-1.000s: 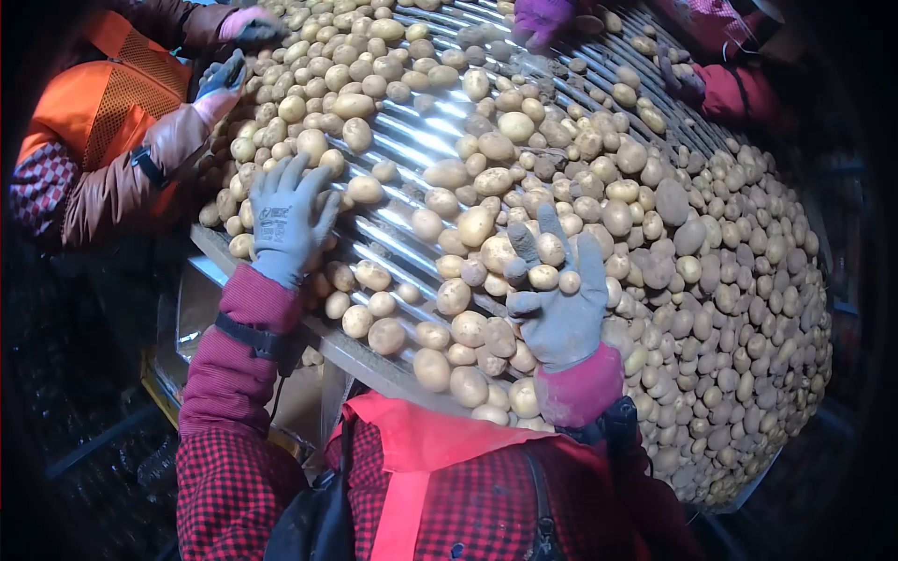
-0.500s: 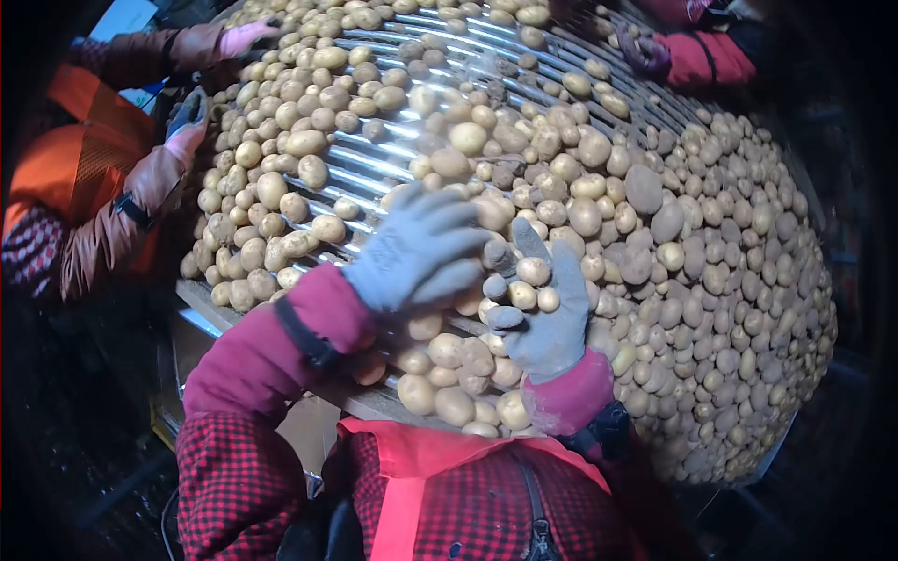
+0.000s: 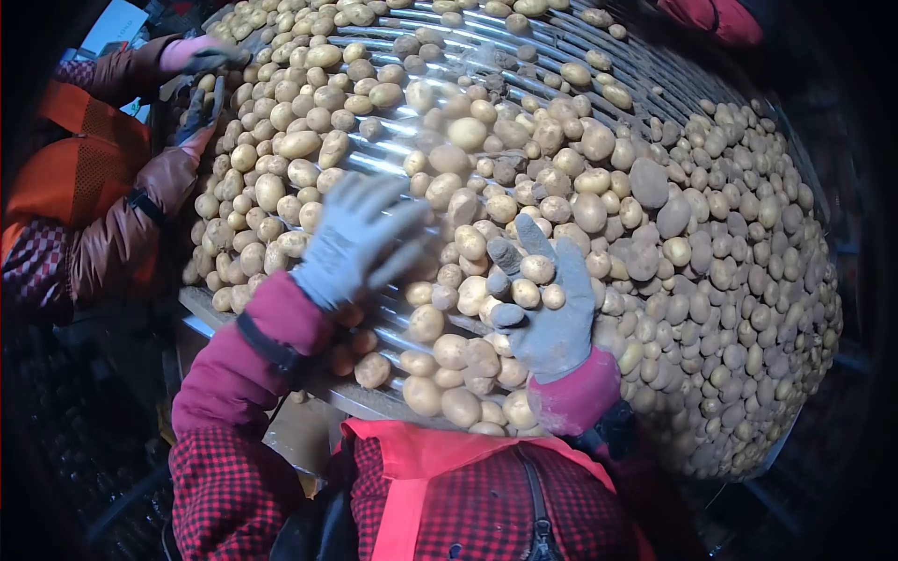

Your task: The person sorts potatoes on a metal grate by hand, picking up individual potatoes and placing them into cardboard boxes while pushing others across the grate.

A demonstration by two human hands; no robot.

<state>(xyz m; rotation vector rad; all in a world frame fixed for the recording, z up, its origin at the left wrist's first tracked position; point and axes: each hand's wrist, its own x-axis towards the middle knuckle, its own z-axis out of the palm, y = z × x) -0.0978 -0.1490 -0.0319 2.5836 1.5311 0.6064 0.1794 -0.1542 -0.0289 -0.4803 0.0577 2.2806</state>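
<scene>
My left hand (image 3: pixel 360 238), in a grey work glove, is stretched out palm down over the bars and potatoes left of centre, fingers apart and somewhat blurred. No potato shows in its grip, though the palm side is hidden. To its right, my right hand (image 3: pixel 554 323) is turned palm up in a dirtier grey glove. It cradles small potatoes (image 3: pixel 538 270) between its curled thumb-side fingers and palm. A cluster of larger potatoes (image 3: pixel 452 351) lies on the sorting rack (image 3: pixel 398 332) between the hands.
A heap of potatoes (image 3: pixel 720 309) fills the right side, and more potatoes (image 3: pixel 271 192) cover the left. Shiny metal bars (image 3: pixel 374 150) show between them. Across at left, a co-worker in an orange apron (image 3: pixel 89 164) has gloved hands by the rack; another person's red sleeve (image 3: pixel 716 21) is top right.
My left hand has moved left and slightly up, away from my right hand. My right hand stays almost still with the small potatoes. The left co-worker's hands have moved closer together.
</scene>
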